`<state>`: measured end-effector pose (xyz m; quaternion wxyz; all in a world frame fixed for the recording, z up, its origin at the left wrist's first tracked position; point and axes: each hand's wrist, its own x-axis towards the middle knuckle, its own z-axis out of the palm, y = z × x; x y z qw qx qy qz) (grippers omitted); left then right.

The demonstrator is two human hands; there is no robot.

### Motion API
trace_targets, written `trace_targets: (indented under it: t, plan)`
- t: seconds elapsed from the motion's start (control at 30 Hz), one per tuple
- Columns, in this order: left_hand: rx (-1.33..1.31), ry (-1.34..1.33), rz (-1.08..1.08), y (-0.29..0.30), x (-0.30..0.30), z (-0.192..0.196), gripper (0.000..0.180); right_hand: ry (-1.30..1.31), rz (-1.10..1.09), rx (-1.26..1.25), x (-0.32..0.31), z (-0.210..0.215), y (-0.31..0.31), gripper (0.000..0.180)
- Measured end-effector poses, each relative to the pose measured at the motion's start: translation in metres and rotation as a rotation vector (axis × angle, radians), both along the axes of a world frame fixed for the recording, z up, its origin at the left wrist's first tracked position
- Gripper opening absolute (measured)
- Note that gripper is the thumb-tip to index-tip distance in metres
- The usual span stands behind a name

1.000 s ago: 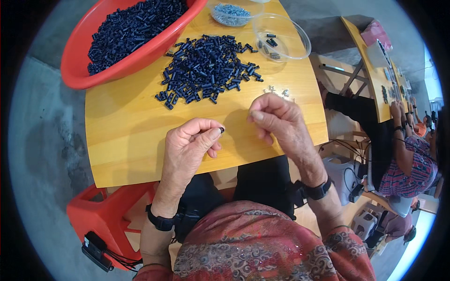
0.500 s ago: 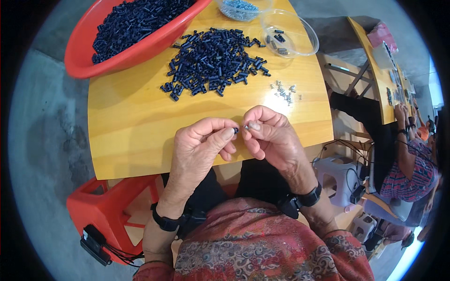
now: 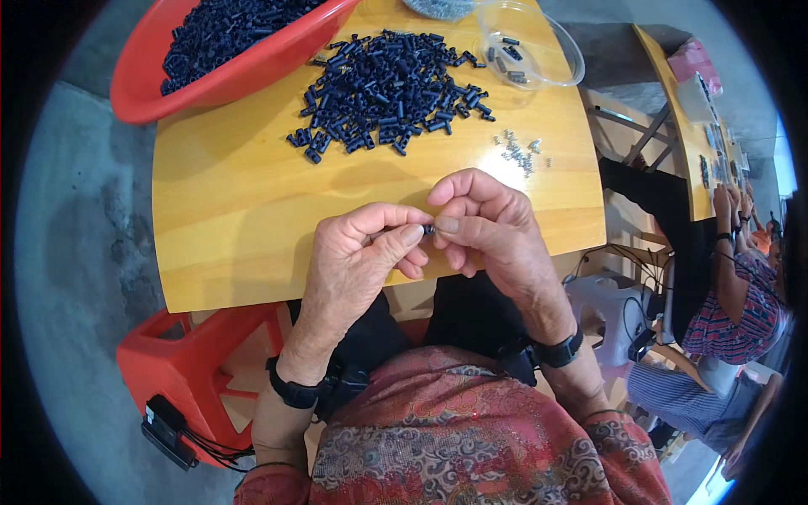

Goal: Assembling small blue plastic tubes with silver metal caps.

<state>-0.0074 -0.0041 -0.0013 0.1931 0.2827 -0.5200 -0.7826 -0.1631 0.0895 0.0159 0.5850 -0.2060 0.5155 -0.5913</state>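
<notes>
A small black tubular plastic fitting (image 3: pixel 429 229) is pinched between the thumb and index finger of my left hand (image 3: pixel 341 257). Against its right end presses the thumb of my right hand (image 3: pixel 497 240), fingers curled behind it and index finger lifted away. Whatever my right fingertips hold is hidden. Beyond both hands lies a heap of black plastic fittings (image 3: pixel 387 97) on the yellow wooden table (image 3: pixel 236 202). A scatter of small silver metal pieces, seemingly screws (image 3: pixel 519 153), rests to the right of the heap.
At the far left a red basin (image 3: pixel 139 97) holds many more black fittings. A clear plastic bowl (image 3: pixel 575 63) with several fittings stands far right, near another bowl of metal pieces (image 3: pixel 442 7). A red stool (image 3: pixel 172 358) is at lower left. Another person (image 3: pixel 732 295) sits at right.
My right hand's fingertips have come up to the fitting's end. The shiny metal piece seen between them before is now hidden. The right index finger has lifted, and the view has shifted slightly.
</notes>
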Motion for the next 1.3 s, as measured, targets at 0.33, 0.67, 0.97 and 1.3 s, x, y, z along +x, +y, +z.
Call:
trace_targets:
  t: [0.33, 0.67, 0.97, 1.3]
  plan:
    - [-0.061, -0.11, -0.071, -0.002, 0.003, -0.001, 0.012, 0.23, 0.167, 0.108, -0.006, 0.011, -0.004, 0.016]
    - [-0.046, -0.123, -0.045, -0.002, 0.0, 0.003, 0.013, 0.404, 0.165, 0.074, -0.003, 0.008, -0.005, 0.014]
    - [0.086, -0.041, 0.074, -0.003, 0.001, 0.004, 0.018, 0.825, -0.112, -0.052, 0.016, -0.002, 0.014, 0.01]
    - [0.013, -0.095, 0.078, -0.001, 0.0, 0.006, 0.016, 1.388, -0.15, -0.452, 0.019, -0.01, 0.008, 0.022]
